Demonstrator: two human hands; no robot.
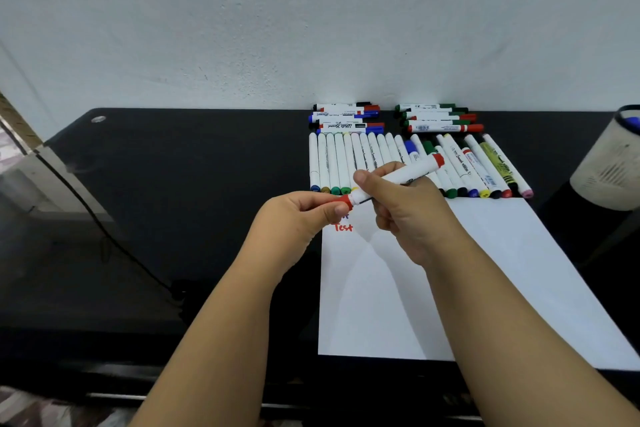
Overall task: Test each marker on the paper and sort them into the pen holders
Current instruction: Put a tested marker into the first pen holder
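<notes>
Head view: both hands on one red-capped white marker [398,178] above the white paper sheet [485,288].
Detail: L hand [294,218] fingers curled, thumb and index fingertips [341,209] pinching the red cap [343,201] at the marker's near end. R hand [408,215] fingers wrapped round the white barrel, thumb on top; far red end points up-right. Marker is held tilted, off the sheet, w/ red handwritten word "Test" [343,227] just under L thumb. Beyond the hands, a row of white markers w/ coloured caps [346,163] lies side by side at the sheet's far edge; two small marker stacks [348,118] sit behind it by the white wall [311,28]. At far R, a pale mesh cylindrical pen holder [613,166] stands on the black desk [190,166], blue item inside.
</notes>
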